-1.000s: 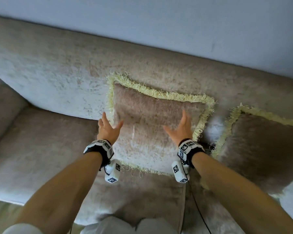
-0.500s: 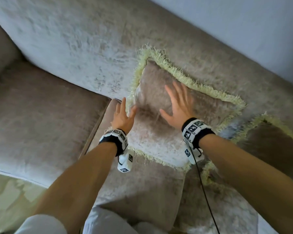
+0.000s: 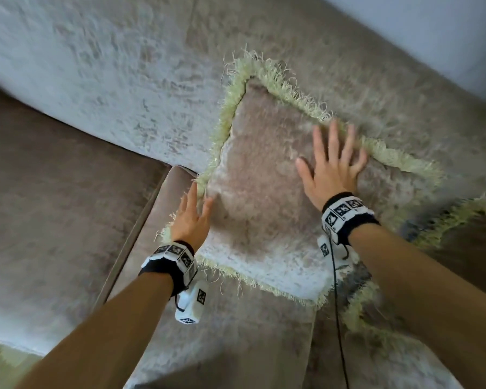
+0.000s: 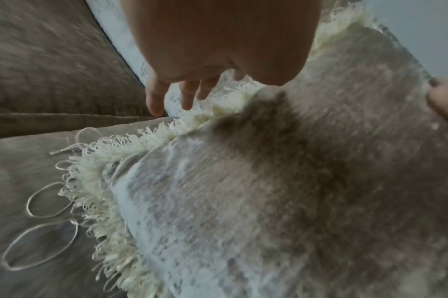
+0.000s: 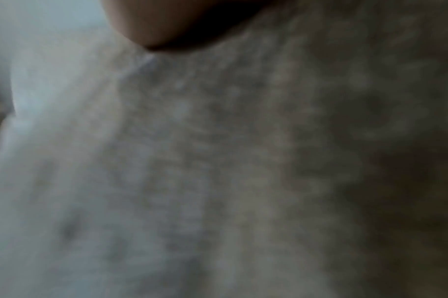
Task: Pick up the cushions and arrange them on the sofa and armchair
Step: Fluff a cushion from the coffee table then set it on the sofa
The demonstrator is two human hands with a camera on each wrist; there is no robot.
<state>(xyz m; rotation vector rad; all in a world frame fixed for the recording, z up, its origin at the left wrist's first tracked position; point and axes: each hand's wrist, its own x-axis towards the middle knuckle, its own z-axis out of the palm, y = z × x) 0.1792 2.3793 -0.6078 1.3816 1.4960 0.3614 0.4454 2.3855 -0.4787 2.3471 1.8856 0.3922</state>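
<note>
Both hands lie flat with fingers spread, gripping nothing. Seen from the head camera, the right hand [image 3: 330, 167] presses its palm on the upper face of a fringed beige cushion [image 3: 264, 209], fingertips reaching the pale yellow fringe along the top edge. The left hand [image 3: 191, 220] rests straight-fingered against the cushion's left edge, next to the fringe; the left wrist view shows its fingers [image 4: 155, 96] pointing down beside that fringe, towards the gap between seat and back. The cushion leans against the sofa backrest [image 3: 101, 88], its lower edge on the seat cushion [image 3: 208, 332]. A second fringed cushion [image 3: 466, 248] sits just to the right, partly out of frame. The right wrist view is only blurred plush fabric.

This looks like the settling step: the cushion is already placed and is being patted and squared. Next would likely come lifting both hands away and fetching another cushion; no armchair is in view.
</note>
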